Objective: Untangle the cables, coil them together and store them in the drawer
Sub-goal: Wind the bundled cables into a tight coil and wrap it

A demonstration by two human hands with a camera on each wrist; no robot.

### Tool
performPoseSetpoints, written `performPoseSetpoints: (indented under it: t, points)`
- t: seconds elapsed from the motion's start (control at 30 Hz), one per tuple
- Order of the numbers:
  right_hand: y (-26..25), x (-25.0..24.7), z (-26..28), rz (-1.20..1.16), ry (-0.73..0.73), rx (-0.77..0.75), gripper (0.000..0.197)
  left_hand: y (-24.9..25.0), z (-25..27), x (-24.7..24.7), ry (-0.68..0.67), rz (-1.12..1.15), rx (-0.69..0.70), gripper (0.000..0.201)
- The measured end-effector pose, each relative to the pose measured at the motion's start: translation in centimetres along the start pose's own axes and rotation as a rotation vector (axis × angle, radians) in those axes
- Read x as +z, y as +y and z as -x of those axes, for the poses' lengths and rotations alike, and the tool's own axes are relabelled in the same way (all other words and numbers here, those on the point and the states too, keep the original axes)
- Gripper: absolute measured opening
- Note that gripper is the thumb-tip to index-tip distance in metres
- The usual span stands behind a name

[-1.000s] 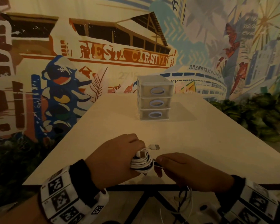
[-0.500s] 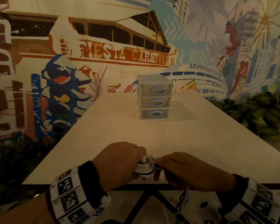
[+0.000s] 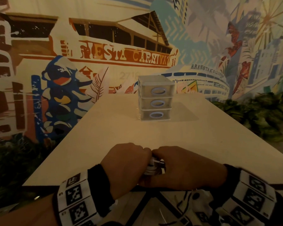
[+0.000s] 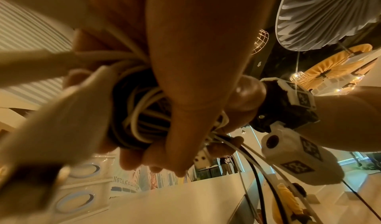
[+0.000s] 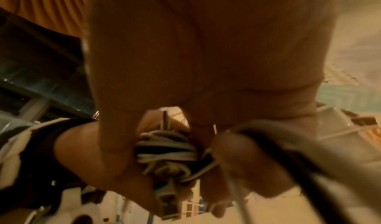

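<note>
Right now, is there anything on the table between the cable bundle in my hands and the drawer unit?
Nothing visible. The table is bare between the cable coil, gripped by your left hand and right hand, and the drawer unit. All three drawers are shut, and loose cable tails hang off the near edge.

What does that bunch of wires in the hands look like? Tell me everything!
The cable bundle is a tight coil of thin white and black cords wound together, rubbery-looking. The left hand grips it while the right hand holds it too, above the table's near edge. Loose tails of white and black cord hang below, and a plug pokes out.
</note>
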State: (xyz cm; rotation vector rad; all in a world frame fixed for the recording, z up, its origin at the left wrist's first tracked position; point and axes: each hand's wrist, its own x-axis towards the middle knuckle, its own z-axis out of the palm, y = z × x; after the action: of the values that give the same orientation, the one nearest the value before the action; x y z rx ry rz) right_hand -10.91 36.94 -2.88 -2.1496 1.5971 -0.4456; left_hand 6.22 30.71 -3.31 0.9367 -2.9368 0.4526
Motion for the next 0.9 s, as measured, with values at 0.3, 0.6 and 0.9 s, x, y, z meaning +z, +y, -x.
performPoseSetpoints:
  t: [0.3, 0.6, 0.9]
  points:
    - [0.3, 1.0, -1.2, -0.179, 0.061, 0.072, 0.063, 0.9, 0.1, 1.2, 0.151, 0.057, -0.114, 0.033]
    - [0.9, 1.3, -1.7, -0.249, 0.112, 0.113, 0.087, 0.9, -0.2, 1.1, 0.156, 0.084, -0.101, 0.043]
    - [-0.4, 0.9, -2.1, 0.026, -0.051, 0.096, 0.028, 1.5, -0.3, 1.2, 0.068, 0.065, -0.049, 0.038]
